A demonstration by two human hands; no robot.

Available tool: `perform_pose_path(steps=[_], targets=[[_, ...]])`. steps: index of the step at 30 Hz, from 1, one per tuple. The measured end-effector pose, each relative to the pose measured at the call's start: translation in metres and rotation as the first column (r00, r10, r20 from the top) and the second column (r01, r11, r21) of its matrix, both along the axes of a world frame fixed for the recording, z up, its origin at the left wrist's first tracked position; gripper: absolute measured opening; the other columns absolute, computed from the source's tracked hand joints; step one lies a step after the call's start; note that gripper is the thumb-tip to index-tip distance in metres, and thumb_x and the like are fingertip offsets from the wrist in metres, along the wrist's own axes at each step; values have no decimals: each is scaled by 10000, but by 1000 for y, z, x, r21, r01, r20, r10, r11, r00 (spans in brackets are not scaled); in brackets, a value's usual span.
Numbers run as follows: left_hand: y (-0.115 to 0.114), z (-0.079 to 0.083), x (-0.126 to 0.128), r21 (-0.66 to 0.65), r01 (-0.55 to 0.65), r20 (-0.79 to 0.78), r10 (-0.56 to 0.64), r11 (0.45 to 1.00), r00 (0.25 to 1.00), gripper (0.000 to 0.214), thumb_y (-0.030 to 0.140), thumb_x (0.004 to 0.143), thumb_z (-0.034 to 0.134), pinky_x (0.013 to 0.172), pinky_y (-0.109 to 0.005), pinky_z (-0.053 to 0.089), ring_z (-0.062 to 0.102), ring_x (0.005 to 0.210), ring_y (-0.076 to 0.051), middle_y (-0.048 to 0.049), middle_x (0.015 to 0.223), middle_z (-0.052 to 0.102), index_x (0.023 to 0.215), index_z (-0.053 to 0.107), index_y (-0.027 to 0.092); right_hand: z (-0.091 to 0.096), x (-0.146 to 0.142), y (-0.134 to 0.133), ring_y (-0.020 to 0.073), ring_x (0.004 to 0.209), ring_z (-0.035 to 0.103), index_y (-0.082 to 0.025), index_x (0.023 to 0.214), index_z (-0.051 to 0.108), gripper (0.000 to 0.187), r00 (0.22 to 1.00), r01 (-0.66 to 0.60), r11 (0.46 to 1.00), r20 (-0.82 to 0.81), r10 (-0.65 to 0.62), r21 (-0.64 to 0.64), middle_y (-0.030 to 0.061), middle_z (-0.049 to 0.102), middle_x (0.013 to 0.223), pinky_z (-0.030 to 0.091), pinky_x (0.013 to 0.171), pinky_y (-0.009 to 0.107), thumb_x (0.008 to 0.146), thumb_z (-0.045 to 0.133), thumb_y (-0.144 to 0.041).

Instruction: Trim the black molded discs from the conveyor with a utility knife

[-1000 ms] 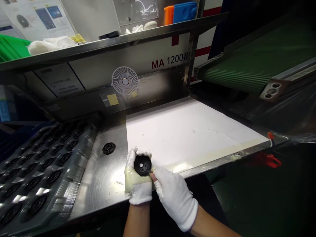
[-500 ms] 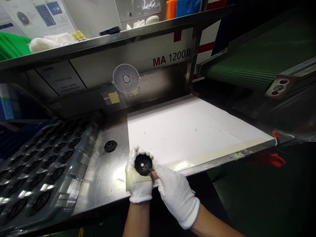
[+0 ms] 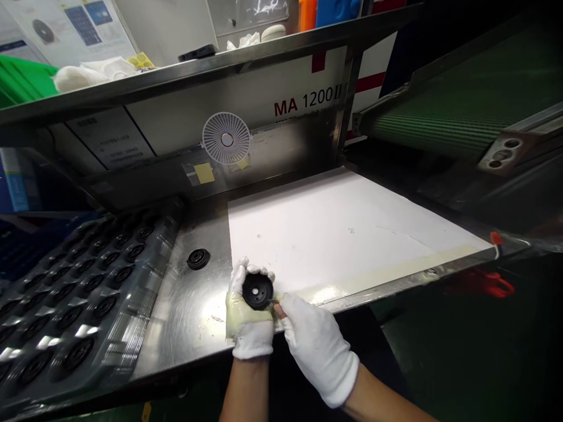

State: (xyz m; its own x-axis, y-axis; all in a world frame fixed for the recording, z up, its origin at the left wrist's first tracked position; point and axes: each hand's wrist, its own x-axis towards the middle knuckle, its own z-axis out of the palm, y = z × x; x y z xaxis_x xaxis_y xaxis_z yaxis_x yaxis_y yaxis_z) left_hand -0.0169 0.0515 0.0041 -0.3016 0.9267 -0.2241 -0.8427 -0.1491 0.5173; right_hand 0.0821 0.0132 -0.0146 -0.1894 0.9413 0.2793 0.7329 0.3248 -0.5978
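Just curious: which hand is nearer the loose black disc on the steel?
Left. The left hand sits just right of the disc; the right hand is farther right still.

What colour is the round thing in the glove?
The round part is black; the head view shows it best.

White cotton gloves, L glove (image 3: 248, 343) wrapped w/ yellowish translucent tape (image 3: 241, 316) across palm side, R glove (image 3: 319, 351) untaped, one bare fingertip (image 3: 278, 311) poking out. Cuffs end at wrists, forearms (image 3: 246, 392) bare.
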Motion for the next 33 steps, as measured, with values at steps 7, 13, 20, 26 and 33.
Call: perform_pose_path(steps=[7, 13, 20, 26, 33], targets=[[-3, 2, -1, -2, 13, -35, -13, 1000, 999, 309, 167, 717, 574, 855, -390, 461, 575, 913, -192, -52, 941, 601, 1024, 580, 203, 2, -6, -4, 137, 538, 483, -219, 716, 486, 203, 999, -32, 999, 29, 31, 9, -26, 538, 620, 248, 509, 259, 891, 384, -233], [-6, 2, -14, -45, 233, 63, -230, 971, 971, 267, 190, 698, 533, 665, -340, 499, 582, 723, -188, -56, 749, 581, 953, 603, 158, 4, 3, 3, 137, 553, 503, -209, 762, 516, 188, 1000, -24, 999, 11, 23, 39, -12, 558, 639, 255, 520, 263, 899, 389, -225], [2, -6, -3, -75, 99, 42, -96, 992, 995, 88, 208, 723, 612, 641, -262, 484, 535, 650, -117, 11, 671, 534, 799, 592, 170, -1, -3, -7, 144, 549, 501, -217, 735, 508, 187, 998, -25, 1000, 52, 24, 7, -15, 549, 628, 243, 521, 275, 879, 389, -201], [-4, 1, -6, -49, 203, 6, -203, 978, 979, 289, 200, 730, 563, 822, -423, 471, 570, 896, -220, -75, 899, 603, 1015, 592, 160, -1, -1, -5, 134, 555, 490, -221, 743, 487, 184, 999, -54, 998, 5, 54, -24, -27, 540, 644, 253, 522, 262, 892, 379, -219], [-2, -3, -6, -22, 150, 80, -148, 988, 986, 151, 160, 705, 560, 715, -309, 484, 537, 669, -122, -2, 675, 537, 846, 612, 159, -1, 4, -1, 145, 566, 505, -218, 751, 495, 185, 1000, 1, 1000, -6, -1, -7, -16, 555, 650, 266, 529, 262, 888, 370, -216]])
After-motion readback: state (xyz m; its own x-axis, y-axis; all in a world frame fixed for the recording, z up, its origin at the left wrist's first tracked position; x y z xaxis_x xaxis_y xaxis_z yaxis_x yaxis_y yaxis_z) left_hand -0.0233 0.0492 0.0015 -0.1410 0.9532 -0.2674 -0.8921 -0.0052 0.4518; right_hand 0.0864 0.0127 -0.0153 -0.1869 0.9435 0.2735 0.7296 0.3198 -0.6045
